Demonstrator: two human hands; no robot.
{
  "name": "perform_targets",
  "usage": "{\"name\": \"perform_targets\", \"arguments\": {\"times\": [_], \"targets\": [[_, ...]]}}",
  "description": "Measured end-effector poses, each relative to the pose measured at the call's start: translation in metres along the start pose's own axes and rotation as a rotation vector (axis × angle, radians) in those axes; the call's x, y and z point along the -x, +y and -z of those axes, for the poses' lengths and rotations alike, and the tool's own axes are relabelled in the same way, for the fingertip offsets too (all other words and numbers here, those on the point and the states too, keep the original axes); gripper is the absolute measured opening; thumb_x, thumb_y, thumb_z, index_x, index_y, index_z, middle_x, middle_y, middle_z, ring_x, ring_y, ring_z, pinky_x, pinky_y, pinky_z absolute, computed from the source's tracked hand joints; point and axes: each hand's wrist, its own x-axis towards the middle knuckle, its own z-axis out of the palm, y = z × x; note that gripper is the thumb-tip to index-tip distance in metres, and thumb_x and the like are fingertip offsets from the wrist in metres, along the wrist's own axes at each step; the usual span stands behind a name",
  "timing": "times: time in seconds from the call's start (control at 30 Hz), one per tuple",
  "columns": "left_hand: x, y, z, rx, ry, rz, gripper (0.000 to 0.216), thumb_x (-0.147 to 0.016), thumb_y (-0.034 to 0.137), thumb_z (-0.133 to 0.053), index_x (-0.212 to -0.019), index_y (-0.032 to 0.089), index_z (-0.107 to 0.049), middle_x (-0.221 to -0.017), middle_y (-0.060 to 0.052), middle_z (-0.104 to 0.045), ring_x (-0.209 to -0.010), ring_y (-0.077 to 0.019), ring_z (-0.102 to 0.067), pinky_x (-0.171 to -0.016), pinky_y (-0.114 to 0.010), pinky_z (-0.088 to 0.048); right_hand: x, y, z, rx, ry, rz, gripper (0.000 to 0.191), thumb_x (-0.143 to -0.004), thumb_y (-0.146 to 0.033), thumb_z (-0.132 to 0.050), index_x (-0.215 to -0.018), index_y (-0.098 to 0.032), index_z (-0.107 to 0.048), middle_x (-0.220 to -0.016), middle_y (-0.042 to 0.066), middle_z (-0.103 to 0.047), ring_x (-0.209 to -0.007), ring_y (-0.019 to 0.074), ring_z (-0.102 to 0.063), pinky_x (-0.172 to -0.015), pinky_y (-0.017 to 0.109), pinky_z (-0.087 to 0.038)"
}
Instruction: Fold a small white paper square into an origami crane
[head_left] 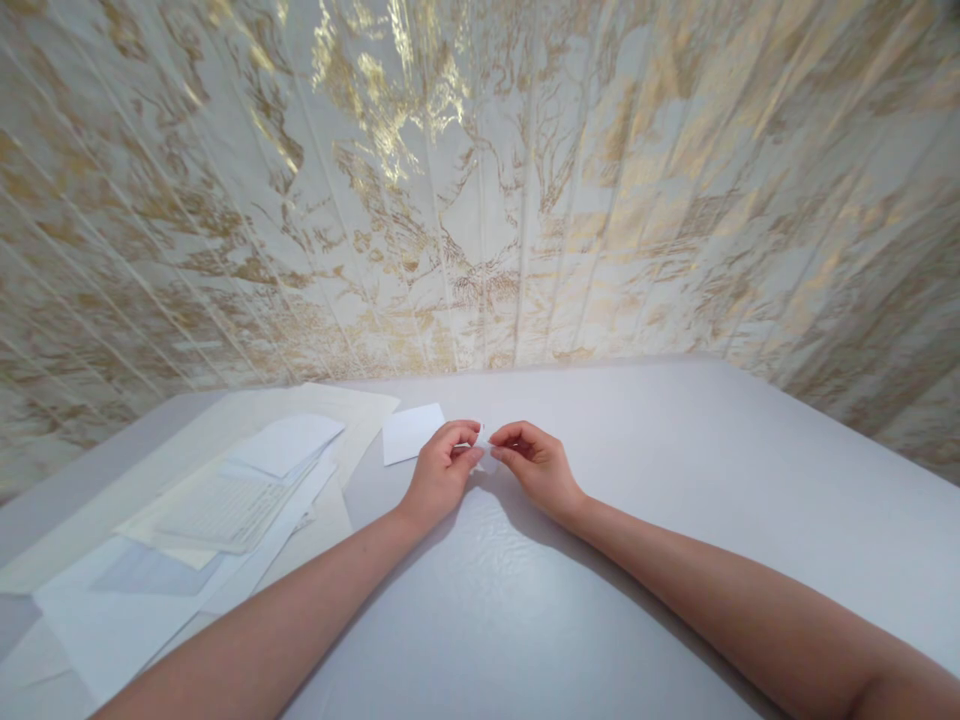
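Head view. Left hand (441, 470) and right hand (534, 462) each pinch 1 small paper scrap (484, 448) low over the table (675, 480); a square sheet (411, 432) lies at its 10 o'clock. Judged best: wrists rested, fingertip pinches near the edges.

Soft, even light fills the wide-angle view, raising gold glare on the patterned wall (465, 180) above the pale table (675, 470), a dull sheen on the table near the forearms, faint shadows beneath them, and bowed edges.
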Motion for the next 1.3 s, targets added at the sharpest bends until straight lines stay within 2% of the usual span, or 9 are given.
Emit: {"name": "perform_targets", "arguments": {"times": [0.13, 0.27, 0.43, 0.63, 0.7, 0.83, 0.93, 1.07, 1.3], "targets": [[0.0005, 0.0056, -0.0003, 0.101, -0.010, 0.094, 0.004, -0.068, 0.020, -0.056, -0.067, 0.016, -0.056, -0.063, 0.003, -0.055, -0.060, -0.0105, -0.050, -0.060, -0.023, -0.040, 0.0000, -0.0016, 0.0004, -0.040, -0.003, -0.029, 0.009, -0.064, -0.021, -0.063, -0.071, -0.017, -0.060, -0.066, -0.001, -0.060, -0.059, 0.0115, -0.054, -0.060, 0.025, -0.044], [0.0005, 0.0055, -0.0010, 0.170, 0.018, 0.160, 0.008, -0.064, 0.019, -0.061, -0.063, 0.015, -0.054, -0.057, 0.005, -0.052, -0.053, -0.0082, -0.045, -0.054, -0.021, -0.037, -0.0018, -0.0020, 0.0007, -0.116, 0.006, -0.100, 0.012, -0.061, -0.021, -0.064, -0.070, -0.017, -0.058, -0.061, -0.002, -0.057, -0.055, 0.0106, -0.052, -0.056, 0.024, -0.043], [0.0001, 0.0017, -0.0031, 0.300, 0.059, 0.133, 0.019, -0.060, 0.014, -0.065, -0.073, 0.017, -0.052, -0.061, 0.006, -0.053, -0.055, -0.0066, -0.047, -0.054, -0.019, -0.038, -0.0035, -0.0033, 0.0008, -0.150, 0.002, -0.120, 0.017, -0.059, -0.023, -0.067, -0.072, -0.017, -0.056, -0.062, -0.003, -0.057, -0.057, 0.0106, -0.053, -0.057, 0.025, -0.043], [0.0008, -0.0020, -0.0050, 0.345, 0.044, 0.157, 0.030, -0.060, 0.015, -0.066, -0.085, 0.017, -0.050, -0.070, 0.005, -0.055, -0.061, -0.0072, -0.051, -0.059, -0.019, -0.040, -0.0009, -0.0039, 0.0015, 0.045, 0.005, -0.003, 0.012, -0.064, -0.022, -0.063, -0.073, -0.017, -0.057, -0.065, -0.001, -0.057, -0.060, 0.0117, -0.052, -0.062, 0.027, -0.043], [0.0007, -0.0016, -0.0043, 0.330, 0.036, 0.149, 0.030, -0.061, 0.017, -0.066, -0.086, 0.018, -0.050, -0.069, 0.004, -0.055, -0.061, -0.0077, -0.051, -0.059, -0.020, -0.040, -0.0006, -0.0038, 0.0014, 0.040, -0.019, 0.002, 0.013, -0.064, -0.022, -0.063, -0.076, -0.018, -0.058, -0.066, -0.001, -0.056, -0.061, 0.0116, -0.052, -0.062, 0.027, -0.043], [0.0006, 0.0017, -0.0013, 0.206, -0.025, 0.089, 0.029, -0.064, 0.018, -0.063, -0.090, 0.019, -0.048, -0.067, 0.004, -0.056, -0.061, -0.0096, -0.053, -0.059, -0.022, -0.040, -0.0029, -0.0040, 0.0024, -0.163, -0.095, -0.136, 0.022, -0.065, -0.026, -0.064, -0.085, -0.019, -0.059, -0.066, -0.002, -0.055, -0.059, 0.0105, -0.050, -0.055, 0.025, -0.040], [0.0019, 0.0041, 0.0000, 0.092, -0.056, 0.050, 0.029, -0.066, 0.017, -0.060, -0.093, 0.019, -0.048, -0.067, 0.004, -0.057, -0.062, -0.0109, -0.054, -0.062, -0.024, -0.040, -0.0044, -0.0053, 0.0041, -0.237, -0.146, -0.184, 0.018, -0.064, -0.026, -0.066, -0.079, -0.017, -0.062, -0.062, -0.003, -0.054, -0.054, 0.0088, -0.046, -0.054, 0.024, -0.038], [0.0055, 0.0066, -0.0016, 0.042, -0.044, 0.042, 0.032, -0.065, 0.019, -0.060, -0.094, 0.019, -0.047, -0.070, 0.002, -0.058, -0.066, -0.0125, -0.056, -0.065, -0.026, -0.041, -0.0029, -0.0062, 0.0044, -0.227, -0.152, -0.159, 0.013, -0.062, -0.025, -0.068, -0.069, -0.016, -0.062, -0.061, -0.003, -0.055, -0.055, 0.0091, -0.046, -0.057, 0.025, -0.037], [0.0069, 0.0050, -0.0038, -0.005, -0.042, 0.056, 0.031, -0.068, 0.021, -0.059, -0.097, 0.021, -0.046, -0.071, 0.002, -0.061, -0.065, -0.0123, -0.056, -0.064, -0.024, -0.039, -0.0027, -0.0054, 0.0065, -0.176, -0.169, -0.076, 0.020, -0.064, -0.027, -0.069, -0.078, -0.019, -0.058, -0.064, -0.003, -0.053, -0.058, 0.0102, -0.050, -0.057, 0.024, -0.041]]}}
